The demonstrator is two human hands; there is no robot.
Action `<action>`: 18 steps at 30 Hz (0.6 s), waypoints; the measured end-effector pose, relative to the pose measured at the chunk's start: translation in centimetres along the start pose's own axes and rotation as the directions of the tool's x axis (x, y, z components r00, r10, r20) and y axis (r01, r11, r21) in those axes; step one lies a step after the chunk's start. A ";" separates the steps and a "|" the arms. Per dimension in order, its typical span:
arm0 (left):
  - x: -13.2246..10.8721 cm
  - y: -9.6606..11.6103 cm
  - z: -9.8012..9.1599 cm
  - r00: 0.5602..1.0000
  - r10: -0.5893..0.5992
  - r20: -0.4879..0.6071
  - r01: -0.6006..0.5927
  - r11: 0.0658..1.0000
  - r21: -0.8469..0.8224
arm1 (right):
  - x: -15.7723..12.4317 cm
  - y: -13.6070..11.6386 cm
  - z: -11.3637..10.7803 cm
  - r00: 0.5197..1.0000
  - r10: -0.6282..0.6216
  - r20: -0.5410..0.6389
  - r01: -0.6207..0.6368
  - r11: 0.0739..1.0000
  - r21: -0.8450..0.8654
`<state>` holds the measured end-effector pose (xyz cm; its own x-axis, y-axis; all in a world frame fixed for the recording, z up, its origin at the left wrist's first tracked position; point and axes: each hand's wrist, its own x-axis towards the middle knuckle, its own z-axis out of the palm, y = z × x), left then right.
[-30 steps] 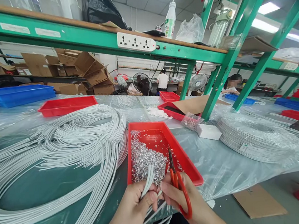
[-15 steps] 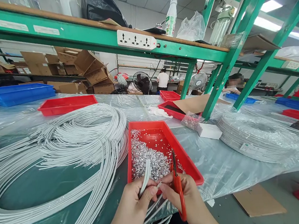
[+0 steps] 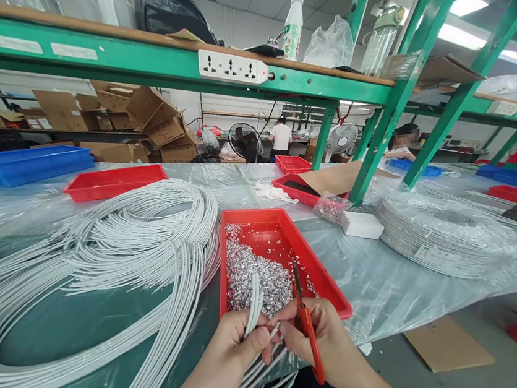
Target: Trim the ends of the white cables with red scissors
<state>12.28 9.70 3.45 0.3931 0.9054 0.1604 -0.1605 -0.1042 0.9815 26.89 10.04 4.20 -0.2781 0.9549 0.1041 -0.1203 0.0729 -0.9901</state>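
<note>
My left hand (image 3: 232, 349) is closed on a small bunch of white cables (image 3: 253, 297), whose ends stick up over the near end of a red tray (image 3: 316, 268). My right hand (image 3: 319, 339) grips red-handled scissors (image 3: 307, 325) with the blades pointing up and closed, and its fingertips pinch one cable end beside the left hand. The tray holds a heap of silvery foil scraps (image 3: 253, 275). More white cables trail down off the table's front edge below both hands.
A large coil of white cables (image 3: 107, 261) lies left of the tray, another coil (image 3: 440, 232) to the right. A small white box (image 3: 361, 224), red trays (image 3: 114, 181), a blue tray (image 3: 26, 164) and a green rack post (image 3: 370, 112) stand behind. People work far back.
The scissors' handles have closed and turned edge-on. Both hands have stayed over the tray's near end, the right fingertips now pinching a cable end.
</note>
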 end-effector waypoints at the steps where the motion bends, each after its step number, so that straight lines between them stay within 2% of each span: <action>1: 0.0 0.0 0.0 1.000 -0.004 0.019 0.005 0.999 -0.033 | 0.1 -0.1 0.0 1.000 0.001 0.012 -0.001 1.000 -0.010; 5: -0.3 -0.2 0.0 0.993 -0.094 0.075 0.098 0.994 -0.055 | 0.6 -0.6 -0.4 0.998 0.026 0.055 -0.019 0.991 -0.130; 8: -0.6 -0.3 0.2 0.992 -0.128 0.009 0.127 0.990 0.060 | 1.4 -0.7 -1.5 1.000 -0.011 0.015 0.015 0.970 -0.244; 11: -0.3 -0.1 0.4 0.992 -0.096 -0.084 0.110 0.976 0.188 | 2.8 -0.6 -3.3 0.995 -0.076 -0.064 0.052 0.948 -0.315; 14: 0.5 0.4 0.6 0.994 -0.052 -0.099 0.075 0.967 0.242 | 3.7 -1.0 -5.1 0.987 -0.116 -0.107 0.068 0.925 -0.373; 16: 1.3 0.6 0.7 0.994 -0.024 -0.106 0.050 0.967 0.250 | 3.6 -1.7 -5.7 0.989 -0.123 -0.083 0.082 0.919 -0.387; 18: 2.0 0.5 0.7 0.993 -0.001 -0.119 0.031 0.968 0.249 | 2.8 -2.5 -5.9 0.994 -0.112 -0.003 0.103 0.926 -0.363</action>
<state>13.57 11.16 4.37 0.2826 0.9481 0.1455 0.0824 -0.1751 0.9811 32.00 14.27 6.38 -0.2600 0.9415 0.2143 0.2054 0.2708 -0.9405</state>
